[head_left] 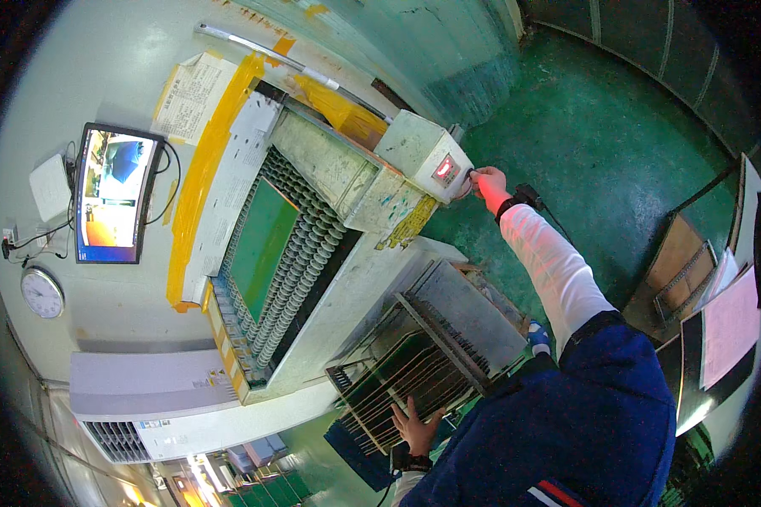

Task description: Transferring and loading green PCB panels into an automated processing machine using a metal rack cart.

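At the control box, your right hand with fingertips pinched on its side, your left hand open flat on the rack.

This is a factory floor, a circuit-board production shop. Left of the right hand, at the control box, stands a roller conveyor machine carrying a green panel; by the left hand a slotted rack holds boards. The floor is painted green, with a wall monitor far left.
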Demonstrator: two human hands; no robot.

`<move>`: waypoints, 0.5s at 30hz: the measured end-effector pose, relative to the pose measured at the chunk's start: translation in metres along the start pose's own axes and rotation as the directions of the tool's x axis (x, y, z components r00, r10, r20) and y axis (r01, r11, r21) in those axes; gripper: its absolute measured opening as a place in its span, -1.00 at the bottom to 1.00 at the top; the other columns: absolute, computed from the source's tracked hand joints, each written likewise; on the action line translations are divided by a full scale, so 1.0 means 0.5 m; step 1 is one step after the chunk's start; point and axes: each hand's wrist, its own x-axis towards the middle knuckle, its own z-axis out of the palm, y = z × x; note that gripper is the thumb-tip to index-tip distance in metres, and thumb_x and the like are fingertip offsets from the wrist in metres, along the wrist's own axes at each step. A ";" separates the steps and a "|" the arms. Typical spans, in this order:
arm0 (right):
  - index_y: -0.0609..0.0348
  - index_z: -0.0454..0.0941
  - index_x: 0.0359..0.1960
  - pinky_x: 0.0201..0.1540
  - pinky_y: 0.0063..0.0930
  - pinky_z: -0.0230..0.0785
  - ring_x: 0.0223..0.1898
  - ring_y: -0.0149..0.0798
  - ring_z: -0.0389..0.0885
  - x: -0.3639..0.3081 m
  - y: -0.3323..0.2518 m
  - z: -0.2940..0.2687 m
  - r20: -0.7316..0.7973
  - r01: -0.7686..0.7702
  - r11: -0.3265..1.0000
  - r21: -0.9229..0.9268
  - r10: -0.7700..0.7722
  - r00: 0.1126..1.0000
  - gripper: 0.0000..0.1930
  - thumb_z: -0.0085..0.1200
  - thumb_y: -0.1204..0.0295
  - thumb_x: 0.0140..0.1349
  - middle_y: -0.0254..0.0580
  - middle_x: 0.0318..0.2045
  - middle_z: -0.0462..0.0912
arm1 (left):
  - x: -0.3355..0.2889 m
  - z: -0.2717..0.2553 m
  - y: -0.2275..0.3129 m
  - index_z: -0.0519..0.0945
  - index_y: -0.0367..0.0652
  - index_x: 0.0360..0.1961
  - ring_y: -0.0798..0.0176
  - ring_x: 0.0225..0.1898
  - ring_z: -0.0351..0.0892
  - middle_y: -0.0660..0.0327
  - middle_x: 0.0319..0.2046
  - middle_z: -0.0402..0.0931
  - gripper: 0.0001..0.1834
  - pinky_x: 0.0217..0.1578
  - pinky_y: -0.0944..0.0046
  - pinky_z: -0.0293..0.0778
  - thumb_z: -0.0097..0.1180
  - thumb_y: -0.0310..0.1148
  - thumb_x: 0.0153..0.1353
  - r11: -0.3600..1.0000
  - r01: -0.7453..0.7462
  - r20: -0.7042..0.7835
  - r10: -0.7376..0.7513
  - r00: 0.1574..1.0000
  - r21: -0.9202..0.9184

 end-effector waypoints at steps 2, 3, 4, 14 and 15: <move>0.20 0.51 -0.32 -0.56 -0.54 0.30 -0.59 -0.47 0.44 0.002 0.002 -0.001 0.010 -0.006 1.000 -0.005 0.006 1.000 -0.84 0.16 0.41 0.12 -0.34 -0.52 0.55 | -0.001 -0.002 0.002 0.16 0.17 0.33 -0.37 0.34 -0.25 -0.13 0.37 -0.28 0.08 0.20 -0.31 -0.02 0.21 0.40 -0.22 1.000 0.007 0.006 -0.007 1.000 0.001; 0.19 0.52 -0.31 -0.55 -0.54 0.31 -0.58 -0.47 0.44 -0.001 -0.001 0.000 0.021 -0.010 1.000 -0.010 0.011 1.000 -0.84 0.16 0.40 0.13 -0.34 -0.52 0.55 | -0.001 -0.003 0.004 0.16 0.18 0.33 -0.37 0.34 -0.25 -0.13 0.37 -0.28 0.08 0.21 -0.30 -0.03 0.22 0.39 -0.21 1.000 0.015 0.011 -0.015 1.000 0.001; 0.19 0.52 -0.31 -0.55 -0.54 0.31 -0.58 -0.47 0.44 -0.004 -0.003 0.001 0.022 -0.011 1.000 -0.011 0.011 1.000 -0.84 0.16 0.40 0.13 -0.34 -0.52 0.55 | -0.002 -0.005 0.006 0.16 0.18 0.33 -0.37 0.34 -0.25 -0.13 0.37 -0.28 0.08 0.21 -0.30 -0.03 0.22 0.39 -0.21 1.000 0.016 0.011 -0.016 1.000 0.001; 0.22 0.54 -0.35 -0.53 -0.49 0.32 -0.55 -0.42 0.48 -0.007 -0.007 -0.001 -0.004 -0.003 1.000 -0.004 0.003 1.000 -0.83 0.18 0.40 0.09 -0.32 -0.52 0.57 | -0.001 -0.005 0.005 0.17 0.16 0.33 -0.37 0.34 -0.26 -0.13 0.38 -0.29 0.08 0.23 -0.25 -0.03 0.24 0.36 -0.21 1.000 0.015 0.011 -0.015 1.000 -0.010; 0.17 0.52 -0.29 -0.49 -0.51 0.33 -0.51 -0.45 0.47 -0.006 -0.006 0.000 0.023 -0.011 0.999 -0.044 0.012 1.000 -0.83 0.16 0.38 0.13 -0.34 -0.47 0.57 | -0.001 -0.004 0.004 0.17 0.15 0.33 -0.37 0.34 -0.26 -0.13 0.38 -0.29 0.08 0.23 -0.25 -0.03 0.24 0.36 -0.21 1.000 0.012 0.007 -0.012 1.000 -0.005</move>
